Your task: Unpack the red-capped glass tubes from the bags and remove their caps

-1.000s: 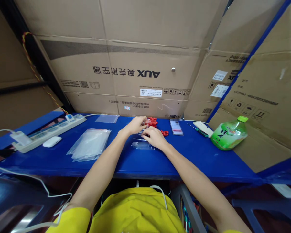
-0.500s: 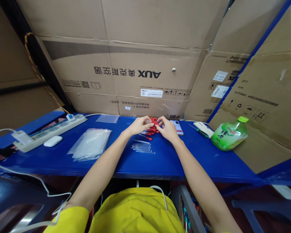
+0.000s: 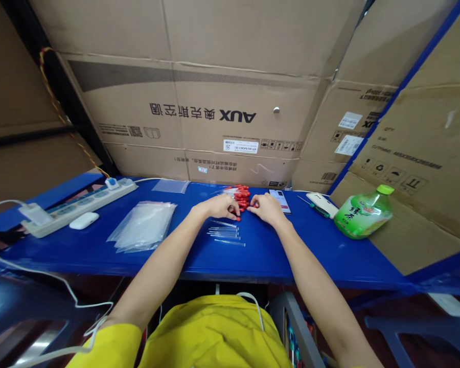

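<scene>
A small heap of red-capped tubes (image 3: 240, 194) lies at the back middle of the blue table (image 3: 314, 245). My left hand (image 3: 221, 206) rests at the heap's near left edge, fingers curled down onto the red pieces. My right hand (image 3: 266, 207) sits just right of the heap, fingertips pinched at a red piece. Several thin clear tubes (image 3: 227, 233) lie side by side on the table in front of both hands, untouched. What either hand grips is too small to name.
A stack of clear plastic bags (image 3: 143, 232) lies to the left, with one more bag (image 3: 170, 186) behind. A power strip (image 3: 80, 206) and white earbud case (image 3: 84, 220) are far left. A phone (image 3: 279, 200), a white device (image 3: 321, 204) and a green bottle (image 3: 363, 212) lie right. Cardboard boxes (image 3: 214, 112) wall the back.
My right hand left the clear tubes, went back to the red heap, then both hands came down a little toward the heap's near edge.
</scene>
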{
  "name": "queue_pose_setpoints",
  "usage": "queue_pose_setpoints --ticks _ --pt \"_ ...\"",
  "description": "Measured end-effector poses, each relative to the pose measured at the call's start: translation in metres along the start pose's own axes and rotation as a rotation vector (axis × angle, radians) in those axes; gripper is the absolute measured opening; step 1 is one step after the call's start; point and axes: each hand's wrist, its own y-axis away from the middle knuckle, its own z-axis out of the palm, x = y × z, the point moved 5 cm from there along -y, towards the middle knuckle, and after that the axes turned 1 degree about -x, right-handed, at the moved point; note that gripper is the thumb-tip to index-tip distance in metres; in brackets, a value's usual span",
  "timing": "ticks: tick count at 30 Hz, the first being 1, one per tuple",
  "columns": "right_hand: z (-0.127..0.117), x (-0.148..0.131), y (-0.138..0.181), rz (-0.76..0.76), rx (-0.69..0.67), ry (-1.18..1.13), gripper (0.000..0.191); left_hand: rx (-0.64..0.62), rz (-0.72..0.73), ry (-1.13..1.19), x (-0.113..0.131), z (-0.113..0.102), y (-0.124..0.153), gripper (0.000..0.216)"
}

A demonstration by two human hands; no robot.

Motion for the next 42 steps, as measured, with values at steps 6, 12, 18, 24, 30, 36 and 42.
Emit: queue_pose_setpoints --ticks 6,12,18,24,30,36,42 --pt "0.003 -0.003 0.002 -0.018 -0.020 0.124 0.014 -0.018 0.000 0.025 0.001 0.003 0.000 0.019" --pt "0.002 -0.004 0.003 -0.020 -0.022 0.119 0.021 -0.060 -0.010 -0.003 0.001 0.005 -0.001 0.017" --pt "-0.004 -0.010 0.003 -0.029 0.015 0.088 0.014 0.014 -0.048 -0.077 0.014 -0.007 0.002 0.014" --pt "-0.022 -0.022 0.006 -0.054 0.261 -0.258 0.025 0.492 0.006 0.042 0.037 -0.046 0.016 0.017" --pt "-0.025 -0.027 0.016 0.031 0.495 -0.544 0.032 0.810 0.036 0.299 0.035 -0.059 0.021 0.020" --pt "-0.005 -0.031 0.004 0.026 0.344 -1.054 0.055 0.661 0.118 0.617 0.031 -0.038 0.005 0.029" --pt "-0.004 -0.024 0.001 0.070 0.379 -1.105 0.061 0.476 0.085 0.262 0.036 -0.023 0.001 0.016"
